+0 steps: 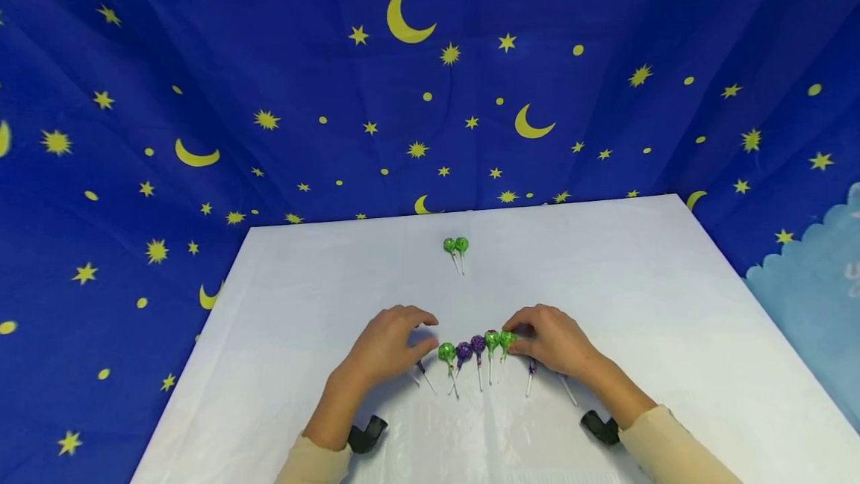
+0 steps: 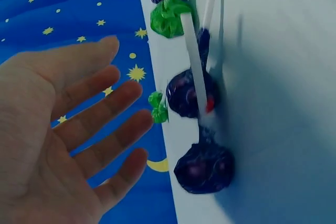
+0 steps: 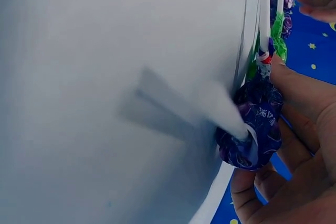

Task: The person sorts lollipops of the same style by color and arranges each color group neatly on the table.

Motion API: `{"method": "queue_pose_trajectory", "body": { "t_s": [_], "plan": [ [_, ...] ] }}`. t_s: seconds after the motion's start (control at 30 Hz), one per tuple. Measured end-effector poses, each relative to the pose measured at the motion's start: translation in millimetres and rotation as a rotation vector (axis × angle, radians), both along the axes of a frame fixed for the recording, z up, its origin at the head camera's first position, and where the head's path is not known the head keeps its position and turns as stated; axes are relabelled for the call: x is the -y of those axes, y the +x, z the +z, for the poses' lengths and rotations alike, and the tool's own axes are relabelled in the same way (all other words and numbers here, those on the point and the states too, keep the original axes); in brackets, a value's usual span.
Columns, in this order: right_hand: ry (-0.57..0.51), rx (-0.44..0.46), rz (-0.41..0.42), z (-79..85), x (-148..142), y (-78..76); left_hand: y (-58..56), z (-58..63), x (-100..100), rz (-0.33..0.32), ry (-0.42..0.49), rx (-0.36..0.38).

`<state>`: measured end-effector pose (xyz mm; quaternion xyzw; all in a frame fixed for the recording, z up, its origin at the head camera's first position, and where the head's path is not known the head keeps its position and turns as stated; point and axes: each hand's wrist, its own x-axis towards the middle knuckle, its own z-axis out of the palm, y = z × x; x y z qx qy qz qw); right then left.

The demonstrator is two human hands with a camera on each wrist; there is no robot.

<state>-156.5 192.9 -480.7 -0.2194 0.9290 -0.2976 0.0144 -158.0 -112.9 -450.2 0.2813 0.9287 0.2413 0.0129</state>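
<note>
Several wrapped lollipops lie in a row on the white table, sticks toward the near side. In the head view my right hand (image 1: 554,338) pinches a green lollipop (image 1: 507,340) between thumb and forefinger, at the row's right part. Another green lollipop (image 1: 492,340) and a purple lollipop (image 1: 478,343) lie just left of it. Beyond the row's left part is my left hand (image 1: 388,342), fingers relaxed and apart, holding nothing, near a green lollipop (image 1: 447,352). The left wrist view shows two purple lollipops (image 2: 205,169) beside that hand. Purple lollipops (image 3: 252,145) partly hide the right hand in its wrist view.
Two green lollipops (image 1: 461,245) lie side by side farther back on the white table (image 1: 322,282). A blue cloth (image 1: 336,81) with yellow moons and stars hangs behind and at the sides. Black wrist mounts (image 1: 367,435) sit under both forearms.
</note>
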Motion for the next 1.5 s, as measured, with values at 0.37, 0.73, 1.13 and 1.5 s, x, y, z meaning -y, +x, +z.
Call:
{"method": "queue_pose_trajectory", "body": {
  "t_s": [0.37, 0.73, 1.13, 1.5],
  "plan": [
    [0.005, -0.014, -0.014, 1.4, -0.1, -2.6, 5.9, -14.7, -1.8, -0.028, 0.024, 0.007],
    [0.008, -0.014, -0.036, -3.0, 4.2, 2.3, 12.0, -31.8, 1.8, 0.013, 0.082, 0.0],
    [0.011, 0.001, -0.035, -0.9, 2.3, 0.0, 11.0, -34.7, -9.2, 0.03, 0.125, 0.045],
    [-0.003, 0.005, -0.023, 0.0, 2.4, -1.9, 7.6, -34.4, -13.7, 0.036, 0.11, 0.053]
  ]
}}
